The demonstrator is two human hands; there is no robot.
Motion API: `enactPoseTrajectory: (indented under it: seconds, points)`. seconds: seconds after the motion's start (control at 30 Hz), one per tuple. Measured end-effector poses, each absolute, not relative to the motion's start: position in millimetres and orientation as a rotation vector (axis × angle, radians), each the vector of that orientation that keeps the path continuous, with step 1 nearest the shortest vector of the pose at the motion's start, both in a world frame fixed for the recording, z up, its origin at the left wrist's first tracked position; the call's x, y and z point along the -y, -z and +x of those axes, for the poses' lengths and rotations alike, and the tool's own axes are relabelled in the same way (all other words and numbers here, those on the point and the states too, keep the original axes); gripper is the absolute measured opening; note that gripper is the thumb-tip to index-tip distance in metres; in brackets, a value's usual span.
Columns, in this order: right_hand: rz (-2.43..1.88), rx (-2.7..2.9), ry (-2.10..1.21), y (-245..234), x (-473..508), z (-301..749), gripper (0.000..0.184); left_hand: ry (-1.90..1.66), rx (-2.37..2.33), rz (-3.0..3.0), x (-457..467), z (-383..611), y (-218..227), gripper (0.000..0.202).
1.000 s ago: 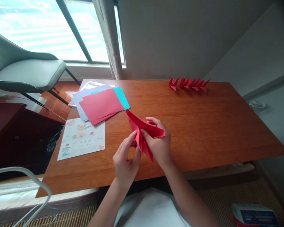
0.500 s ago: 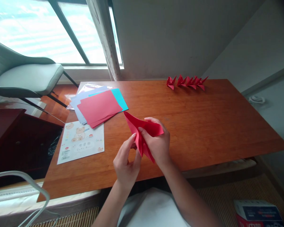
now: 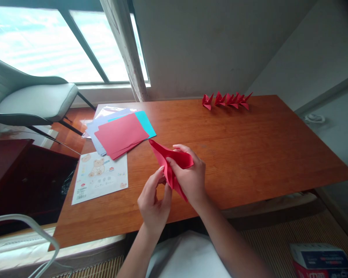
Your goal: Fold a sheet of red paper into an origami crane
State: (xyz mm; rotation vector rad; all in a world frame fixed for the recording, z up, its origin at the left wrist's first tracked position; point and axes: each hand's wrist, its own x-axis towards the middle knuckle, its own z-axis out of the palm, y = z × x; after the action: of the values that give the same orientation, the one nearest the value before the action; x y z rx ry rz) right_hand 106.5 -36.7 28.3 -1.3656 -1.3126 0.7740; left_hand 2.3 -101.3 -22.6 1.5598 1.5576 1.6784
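A partly folded sheet of red origami paper (image 3: 169,170) is held between both hands above the front of the table. Its upper flap stands open, with one point toward the upper left. My left hand (image 3: 154,199) pinches the paper's lower left edge between thumb and fingers. On the other side, my right hand (image 3: 190,173) grips it, the thumb pressed into the open fold and the fingers behind. Those fingers are partly hidden by the paper.
Several folded red paper cranes (image 3: 226,101) stand in a row at the table's back edge. Loose red sheets (image 3: 121,133) lie over blue and lilac ones at the left. A bear-printed packet (image 3: 101,179) lies in front of them on the wooden table (image 3: 266,146).
The red paper's open flap has narrowed slightly at its right side. Both hands keep their hold on it. The whole view has shifted slightly.
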Motion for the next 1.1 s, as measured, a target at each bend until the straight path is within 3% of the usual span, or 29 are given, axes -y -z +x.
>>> enactPoseTrajectory:
  seconds: [0.13, 0.37, 0.57, 0.87, 1.1]
  points:
    - [-1.375, 1.343, -0.775, -29, 37, 108, 0.027, -1.664, -1.57, 1.601, 102, 2, 24, 0.043]
    - [-1.308, 1.247, -0.909, -34, 35, 112, 0.023, -1.639, -1.586, 1.492, 100, 3, 18, 0.057]
    - [-1.305, 1.13, -0.963, -26, 30, 113, 0.027, -1.615, -1.556, 1.496, 101, 3, 17, 0.052]
    - [-1.372, 1.142, -0.897, -17, 23, 112, 0.051, -1.618, -1.481, 1.461, 100, 6, 20, 0.044]
    - [-1.362, 1.214, -0.859, -18, 23, 112, 0.045, -1.588, -1.544, 1.477, 100, 3, 22, 0.043]
